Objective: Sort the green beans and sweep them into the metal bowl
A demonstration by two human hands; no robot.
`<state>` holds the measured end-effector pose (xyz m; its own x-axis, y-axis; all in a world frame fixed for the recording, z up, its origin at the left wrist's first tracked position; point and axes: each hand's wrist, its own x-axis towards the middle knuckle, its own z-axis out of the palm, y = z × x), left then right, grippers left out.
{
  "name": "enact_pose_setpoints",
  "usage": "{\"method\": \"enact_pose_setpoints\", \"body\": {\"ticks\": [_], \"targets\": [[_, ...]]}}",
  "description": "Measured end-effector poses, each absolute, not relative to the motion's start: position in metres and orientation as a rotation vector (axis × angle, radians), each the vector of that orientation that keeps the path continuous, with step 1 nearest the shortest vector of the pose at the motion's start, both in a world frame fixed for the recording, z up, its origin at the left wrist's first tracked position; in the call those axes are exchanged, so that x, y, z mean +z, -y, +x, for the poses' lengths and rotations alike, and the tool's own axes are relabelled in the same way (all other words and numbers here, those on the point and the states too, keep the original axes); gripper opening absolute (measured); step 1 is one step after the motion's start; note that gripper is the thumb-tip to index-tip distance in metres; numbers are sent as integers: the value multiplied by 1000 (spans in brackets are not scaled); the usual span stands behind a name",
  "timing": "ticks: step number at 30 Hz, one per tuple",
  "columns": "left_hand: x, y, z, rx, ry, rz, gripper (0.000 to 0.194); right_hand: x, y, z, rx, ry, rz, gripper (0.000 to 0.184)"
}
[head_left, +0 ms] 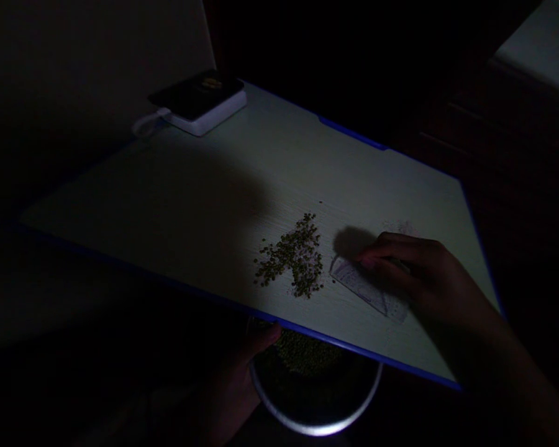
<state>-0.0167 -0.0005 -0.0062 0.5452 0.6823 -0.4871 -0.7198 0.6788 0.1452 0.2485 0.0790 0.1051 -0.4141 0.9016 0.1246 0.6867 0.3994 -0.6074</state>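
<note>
Small green mung beans lie in a loose pile on a pale board with blue edging. To the right of the pile, my right hand pinches a clear plastic protractor, whose straight edge rests against the board. Below the near edge, my left hand grips the left side of a round bowl with a shiny rim, partly under the board. More mung beans are inside it. Darkness hides much of the left hand.
At the board's far left corner sits a white box-like object with a dark flat item on top and a pale strap beside it. Fine debris is scattered beyond my right hand. The surroundings are very dark.
</note>
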Motion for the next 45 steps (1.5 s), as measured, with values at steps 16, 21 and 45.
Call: {"method": "enact_pose_setpoints", "body": {"ticks": [16, 21, 45], "targets": [[-14, 3, -21, 837, -503, -74, 20, 104, -77, 252, 740, 2399, -1151, 16], [-7, 1, -19, 868, -525, -71, 21, 103, -77, 246, 651, 2342, -1214, 15], [-6, 0, -17, 808, -546, -114, 22, 99, -77, 232, 748, 2424, -1055, 18]]}}
